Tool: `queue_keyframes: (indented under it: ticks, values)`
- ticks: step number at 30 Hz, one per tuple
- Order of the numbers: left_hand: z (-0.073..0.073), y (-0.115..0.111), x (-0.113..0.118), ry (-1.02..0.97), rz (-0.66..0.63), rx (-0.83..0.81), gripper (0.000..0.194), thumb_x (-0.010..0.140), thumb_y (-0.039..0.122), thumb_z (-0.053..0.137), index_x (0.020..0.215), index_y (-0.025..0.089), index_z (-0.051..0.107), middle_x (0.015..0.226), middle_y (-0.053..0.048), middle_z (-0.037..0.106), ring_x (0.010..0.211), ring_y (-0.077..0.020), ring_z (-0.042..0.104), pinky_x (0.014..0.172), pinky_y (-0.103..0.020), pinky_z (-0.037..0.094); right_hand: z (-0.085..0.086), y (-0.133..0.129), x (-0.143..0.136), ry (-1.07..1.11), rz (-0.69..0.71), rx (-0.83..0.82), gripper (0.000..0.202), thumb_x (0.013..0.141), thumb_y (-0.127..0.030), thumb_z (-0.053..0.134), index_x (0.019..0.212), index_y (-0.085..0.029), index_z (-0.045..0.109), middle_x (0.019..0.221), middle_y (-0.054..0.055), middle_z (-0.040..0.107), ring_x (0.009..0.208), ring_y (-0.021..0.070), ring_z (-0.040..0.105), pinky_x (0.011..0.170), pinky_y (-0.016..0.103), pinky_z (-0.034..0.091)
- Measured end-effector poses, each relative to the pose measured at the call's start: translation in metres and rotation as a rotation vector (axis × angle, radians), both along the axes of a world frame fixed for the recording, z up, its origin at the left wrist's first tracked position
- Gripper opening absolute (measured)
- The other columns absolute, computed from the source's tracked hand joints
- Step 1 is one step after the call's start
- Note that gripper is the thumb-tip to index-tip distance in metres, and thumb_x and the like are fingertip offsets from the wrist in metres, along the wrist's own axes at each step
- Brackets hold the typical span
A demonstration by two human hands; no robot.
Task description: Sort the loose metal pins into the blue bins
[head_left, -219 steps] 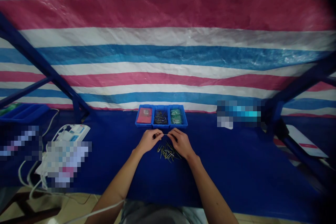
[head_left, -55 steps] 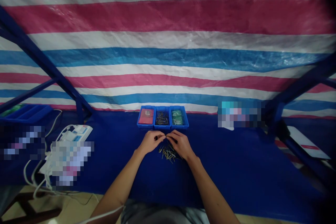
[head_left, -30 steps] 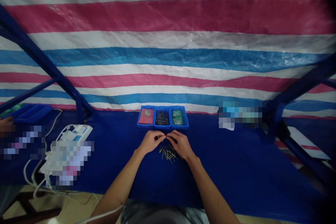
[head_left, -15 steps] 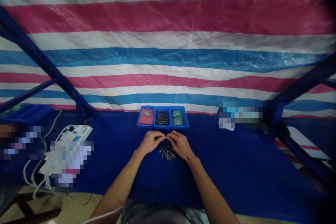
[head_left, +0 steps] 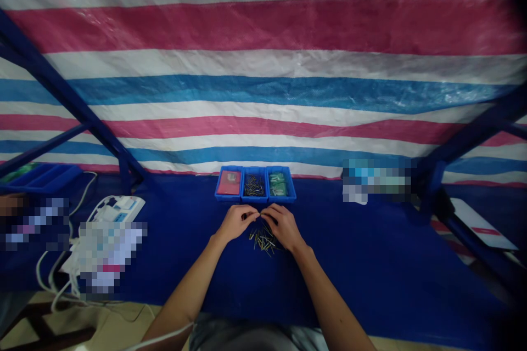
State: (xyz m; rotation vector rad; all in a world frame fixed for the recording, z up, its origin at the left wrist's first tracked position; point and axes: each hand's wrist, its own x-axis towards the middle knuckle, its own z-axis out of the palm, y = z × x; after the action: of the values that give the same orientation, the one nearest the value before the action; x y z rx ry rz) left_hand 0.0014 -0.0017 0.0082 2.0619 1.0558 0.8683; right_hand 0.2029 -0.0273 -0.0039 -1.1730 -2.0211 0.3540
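My left hand (head_left: pixel 237 221) and my right hand (head_left: pixel 282 225) meet fingertip to fingertip over the blue table (head_left: pixel 173 252). Both are pinched closed; what lies between the fingertips is too small to make out. Just below them, partly under my right hand, is a loose pile of thin metal pieces (head_left: pixel 263 241). Beyond my hands stand three blue bins side by side: the left bin (head_left: pixel 228 197) holds something pink, the middle bin (head_left: pixel 255 198) dark thin metal pieces, the right bin (head_left: pixel 282 198) green and clear packets.
A white power strip (head_left: pixel 134 208) with cables (head_left: pixel 51 279) lies at the left, beside blurred items. Another blue tray (head_left: pixel 61 176) is at the far left. Blurred packages (head_left: pixel 366 175) are at the back right. Blue frame posts (head_left: pixel 99 129) rise before a striped sheet.
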Motion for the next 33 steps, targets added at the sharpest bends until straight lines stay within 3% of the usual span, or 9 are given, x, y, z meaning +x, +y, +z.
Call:
queue_keyframes:
  ticks: [33]
  values:
    - [0.0002, 0.0006, 0.0002, 0.015, 0.006, -0.024, 0.027, 0.095, 0.036, 0.059, 0.087, 0.015, 0.074, 0.079, -0.003, 0.072, 0.066, -0.0133, 0.059, 0.063, -0.022, 0.042, 0.0006, -0.0001, -0.0003, 0.013, 0.013, -0.014, 0.022, 0.102, -0.03, 0.051, 0.108, -0.027, 0.072, 0.094, 0.005, 0.069, 0.085, 0.0188, 0.065, 0.079, 0.031, 0.05]
